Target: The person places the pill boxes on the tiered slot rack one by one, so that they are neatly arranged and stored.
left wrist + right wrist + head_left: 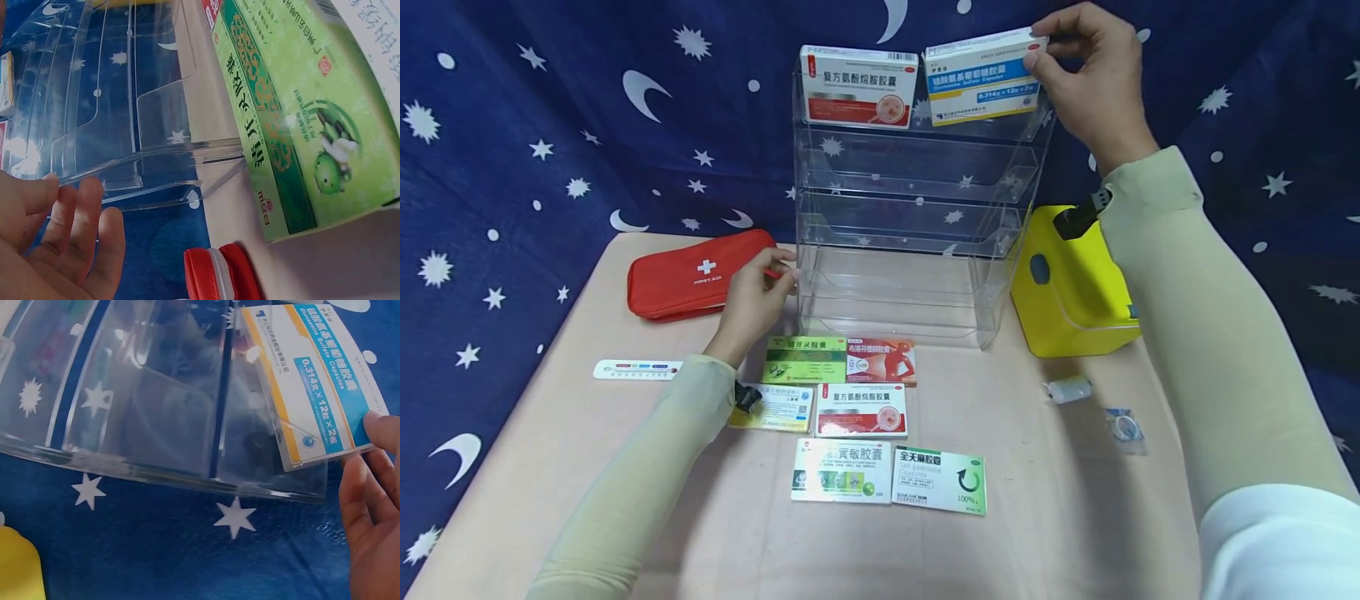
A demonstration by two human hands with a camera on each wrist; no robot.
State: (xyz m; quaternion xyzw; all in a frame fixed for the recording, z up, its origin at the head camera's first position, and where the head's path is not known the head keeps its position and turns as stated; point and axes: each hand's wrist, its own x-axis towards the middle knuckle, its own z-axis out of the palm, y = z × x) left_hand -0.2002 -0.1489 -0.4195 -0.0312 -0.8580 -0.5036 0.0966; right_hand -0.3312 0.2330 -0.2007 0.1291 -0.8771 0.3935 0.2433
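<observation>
My right hand pinches the right end of a white, blue and yellow medicine box between thumb and fingers. The box sits tilted in the top tier of a clear plastic rack, its right end higher. Beside it in that tier stands a white and red capsule box. In the right wrist view, the held medicine box leans at the rack's end. Lower down, my left hand pinches the rack's left side edge; the left wrist view shows thumb and fingertips of that hand at the clear edge.
Several medicine boxes lie in front of the rack, among them a green box and a white and green box. A red first aid pouch is left, a yellow case right, near a small white roll.
</observation>
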